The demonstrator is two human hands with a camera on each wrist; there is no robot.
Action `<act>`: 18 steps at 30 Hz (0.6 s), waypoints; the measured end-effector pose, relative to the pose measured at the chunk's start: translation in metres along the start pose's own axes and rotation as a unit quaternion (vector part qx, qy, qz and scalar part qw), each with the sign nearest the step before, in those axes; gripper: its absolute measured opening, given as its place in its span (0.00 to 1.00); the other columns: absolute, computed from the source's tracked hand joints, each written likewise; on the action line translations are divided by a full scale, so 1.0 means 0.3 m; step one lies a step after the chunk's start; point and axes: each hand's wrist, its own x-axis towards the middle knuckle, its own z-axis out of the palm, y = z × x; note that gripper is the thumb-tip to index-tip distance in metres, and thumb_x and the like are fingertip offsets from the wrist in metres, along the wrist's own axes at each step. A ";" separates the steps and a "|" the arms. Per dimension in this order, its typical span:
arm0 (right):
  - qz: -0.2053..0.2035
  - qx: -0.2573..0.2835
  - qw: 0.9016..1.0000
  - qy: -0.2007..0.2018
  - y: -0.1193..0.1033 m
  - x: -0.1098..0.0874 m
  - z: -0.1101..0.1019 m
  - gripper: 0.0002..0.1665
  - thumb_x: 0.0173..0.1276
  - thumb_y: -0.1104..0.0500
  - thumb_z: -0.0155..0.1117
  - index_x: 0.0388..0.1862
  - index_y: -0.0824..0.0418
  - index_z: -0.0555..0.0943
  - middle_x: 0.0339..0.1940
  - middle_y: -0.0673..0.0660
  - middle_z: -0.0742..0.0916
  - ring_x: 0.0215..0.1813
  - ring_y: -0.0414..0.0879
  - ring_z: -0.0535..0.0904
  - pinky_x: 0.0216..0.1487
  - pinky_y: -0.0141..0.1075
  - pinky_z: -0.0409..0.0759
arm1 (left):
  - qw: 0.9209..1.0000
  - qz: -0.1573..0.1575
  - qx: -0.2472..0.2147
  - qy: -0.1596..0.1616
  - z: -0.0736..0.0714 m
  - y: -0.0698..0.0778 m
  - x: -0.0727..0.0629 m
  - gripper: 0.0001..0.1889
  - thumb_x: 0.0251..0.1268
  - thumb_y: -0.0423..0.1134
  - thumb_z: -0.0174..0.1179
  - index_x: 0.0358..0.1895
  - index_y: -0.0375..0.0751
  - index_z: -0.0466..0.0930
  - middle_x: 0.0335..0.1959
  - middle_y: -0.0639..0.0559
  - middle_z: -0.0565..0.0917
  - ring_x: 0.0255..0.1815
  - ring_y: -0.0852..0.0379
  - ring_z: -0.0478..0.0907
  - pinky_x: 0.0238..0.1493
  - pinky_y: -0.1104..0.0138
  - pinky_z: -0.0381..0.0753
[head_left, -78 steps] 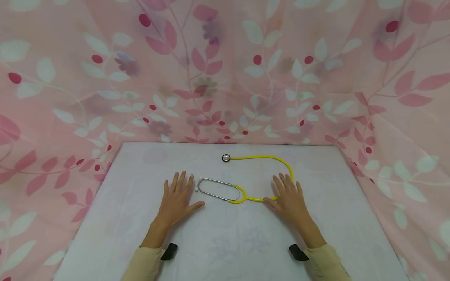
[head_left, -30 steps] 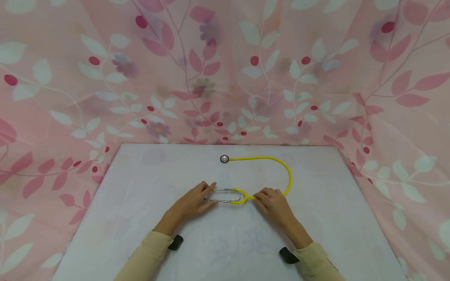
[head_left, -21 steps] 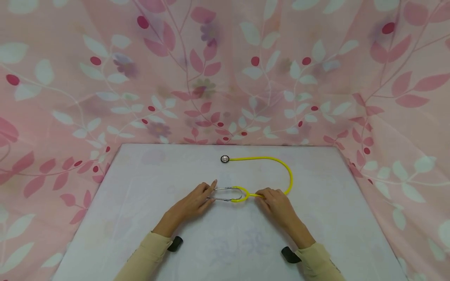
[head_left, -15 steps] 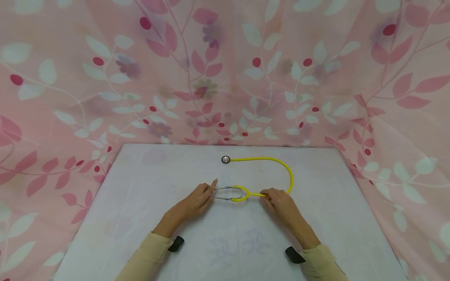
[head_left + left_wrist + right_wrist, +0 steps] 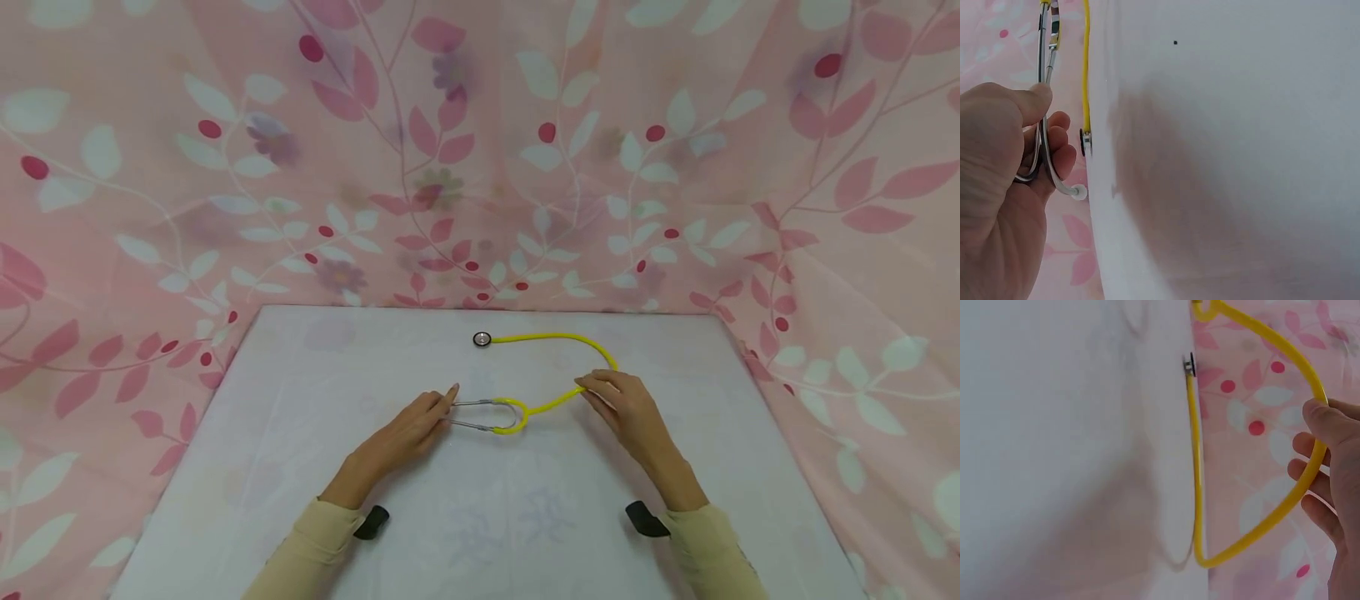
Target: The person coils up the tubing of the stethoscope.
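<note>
A yellow stethoscope [image 5: 551,337] with metal ear tubes spans the middle of the white table. My left hand [image 5: 408,429] grips the ear tubes near the earpieces; in the left wrist view the thumb presses on the metal tubes [image 5: 1042,56] and one white eartip [image 5: 1079,192] sticks out past the fingers. My right hand [image 5: 633,412] pinches the yellow tubing between thumb and fingers, and in the right wrist view the tubing [image 5: 1300,362] arcs up off the table through that hand [image 5: 1341,450]. The round chest piece [image 5: 482,339] lies on the table toward the back.
The white table [image 5: 337,350] has a pink floral cloth [image 5: 480,167] hanging behind it and at both sides. Dark wrist-worn pieces [image 5: 372,522] show below each sleeve.
My hands first lay flat on the table, then took hold of the ear tubes and the tubing. Just now my right hand has slid right along the tubing and lifted it, while the left stays put.
</note>
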 end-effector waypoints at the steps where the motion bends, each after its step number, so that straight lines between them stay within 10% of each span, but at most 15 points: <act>1: -0.004 0.006 1.000 0.004 -0.001 0.019 0.001 0.21 0.74 0.46 0.55 0.49 0.59 0.86 0.43 0.56 0.89 0.44 0.52 0.84 0.48 0.49 0.80 | 1.000 0.007 -0.002 0.003 0.001 0.002 0.003 0.35 0.64 0.31 0.64 0.73 0.30 0.61 0.45 0.51 0.77 0.42 0.63 0.71 0.45 0.70 0.77; 11: 0.002 0.118 0.992 -0.050 -0.031 0.195 0.086 0.17 0.57 0.58 0.76 0.46 0.58 0.87 0.42 0.48 0.90 0.45 0.43 0.85 0.48 0.35 0.82 | 0.998 0.054 -0.041 -0.002 -0.014 0.067 0.055 0.37 0.65 0.32 0.64 0.75 0.34 0.58 0.45 0.50 0.79 0.41 0.62 0.74 0.44 0.71 0.78; 18: 0.050 0.278 0.949 -0.137 -0.061 0.248 0.158 0.13 0.57 0.64 0.74 0.43 0.63 0.88 0.38 0.55 0.91 0.38 0.45 0.87 0.41 0.35 0.85 | 0.997 0.070 -0.045 0.003 -0.044 0.114 0.104 0.37 0.66 0.35 0.63 0.76 0.35 0.56 0.45 0.50 0.80 0.40 0.63 0.74 0.42 0.75 0.76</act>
